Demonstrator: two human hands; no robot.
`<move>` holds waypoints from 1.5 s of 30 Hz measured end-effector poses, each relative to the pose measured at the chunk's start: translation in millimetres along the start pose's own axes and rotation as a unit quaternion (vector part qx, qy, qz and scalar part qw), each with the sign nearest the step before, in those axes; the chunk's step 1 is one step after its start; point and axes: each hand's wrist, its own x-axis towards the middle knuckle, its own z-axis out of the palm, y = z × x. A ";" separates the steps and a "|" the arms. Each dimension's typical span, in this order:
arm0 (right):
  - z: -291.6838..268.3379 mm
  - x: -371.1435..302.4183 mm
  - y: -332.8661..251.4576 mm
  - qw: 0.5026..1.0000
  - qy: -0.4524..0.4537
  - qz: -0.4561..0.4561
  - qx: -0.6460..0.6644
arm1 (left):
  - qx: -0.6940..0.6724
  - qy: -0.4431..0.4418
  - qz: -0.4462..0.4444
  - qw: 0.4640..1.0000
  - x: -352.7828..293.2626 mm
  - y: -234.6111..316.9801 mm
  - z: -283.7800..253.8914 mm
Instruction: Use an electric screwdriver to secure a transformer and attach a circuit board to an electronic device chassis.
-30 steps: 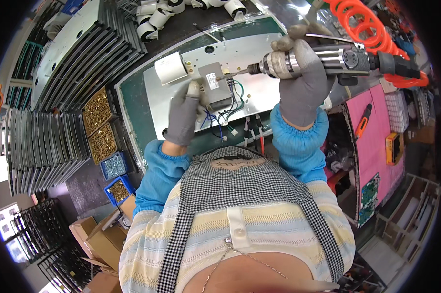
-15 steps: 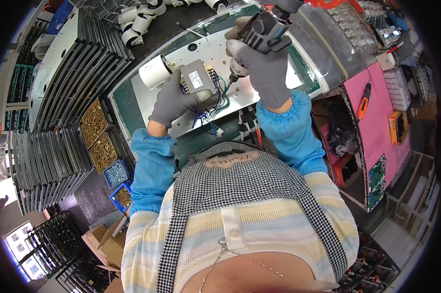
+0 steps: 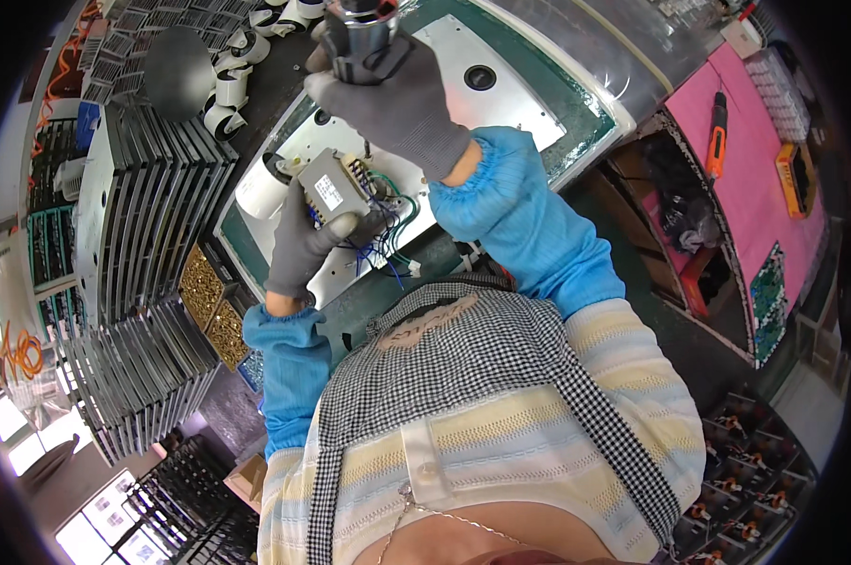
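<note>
My left hand (image 3: 305, 240), in a grey glove, grips a grey box-shaped transformer (image 3: 333, 193) with a white label, its thumb along the near edge. Blue wires (image 3: 364, 254) and green wires (image 3: 402, 202) trail from the transformer's right and near sides. It sits on a silver metal plate (image 3: 529, 118) with round holes. My right hand (image 3: 397, 108), also gloved, is wrapped round a dark power drill (image 3: 364, 33) above the plate's far side. The hand largely hides the drill's lower part. Left of the transformer is a white cylindrical part (image 3: 260, 190).
Stacked grey metal panels (image 3: 152, 188) stand at the left, by bins of brass-coloured fasteners (image 3: 202, 290). Several white cylindrical parts (image 3: 229, 87) lie at the far left. At the right, a pink-topped surface (image 3: 698, 113) carries an orange-and-black screwdriver (image 3: 718, 137) and a yellow tool (image 3: 795, 179).
My right hand has carried the drill left and away from me, from the transformer's right side to beyond it. The left hand stays on the transformer. The whole view has turned and shifted.
</note>
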 end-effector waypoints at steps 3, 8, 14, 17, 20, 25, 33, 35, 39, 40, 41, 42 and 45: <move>-0.9 4.6 4.0 1.000 -0.003 0.011 -0.009 | -0.023 -0.005 -0.011 1.000 3.6 1.5 3.3; -2.4 7.7 10.6 0.991 -0.055 0.010 -0.121 | -0.014 0.017 -0.030 0.999 3.9 7.3 9.9; 12.4 16.8 13.7 0.978 -0.174 -0.030 -0.115 | 0.011 0.017 -0.013 1.000 1.9 -10.7 5.0; 23.7 23.9 13.8 0.967 -0.214 -0.025 -0.133 | 0.080 0.055 -0.033 0.995 2.2 -21.3 2.5; 29.8 31.4 18.9 0.952 -0.245 -0.028 -0.180 | 0.071 0.074 -0.035 0.994 2.7 -22.9 6.5; 26.7 35.8 23.5 0.957 -0.251 0.015 -0.142 | 0.101 0.068 -0.023 0.992 5.0 -24.5 4.1; 30.0 29.5 15.5 0.954 -0.253 0.000 -0.161 | 0.102 0.096 -0.025 0.990 2.2 -17.9 6.3; 34.7 27.5 16.1 0.951 -0.262 -0.016 -0.164 | 0.094 0.088 -0.021 0.991 2.2 -21.7 4.3; 36.6 41.6 31.6 0.961 -0.243 0.001 -0.134 | 0.102 0.079 -0.003 0.992 2.7 -25.2 2.4; 34.2 45.3 32.6 0.960 -0.239 0.021 -0.148 | 0.085 0.071 -0.003 0.994 4.0 -22.7 4.4; 35.8 46.1 32.7 0.957 -0.239 0.040 -0.161 | 0.067 0.068 -0.004 0.995 2.8 -21.5 4.3; 35.7 44.1 33.0 0.963 -0.231 0.043 -0.129 | 0.066 0.070 -0.002 0.995 1.4 -22.4 3.6; 33.9 38.8 30.6 0.969 -0.226 0.016 -0.101 | 0.078 0.077 0.004 0.994 1.0 -24.2 4.2</move>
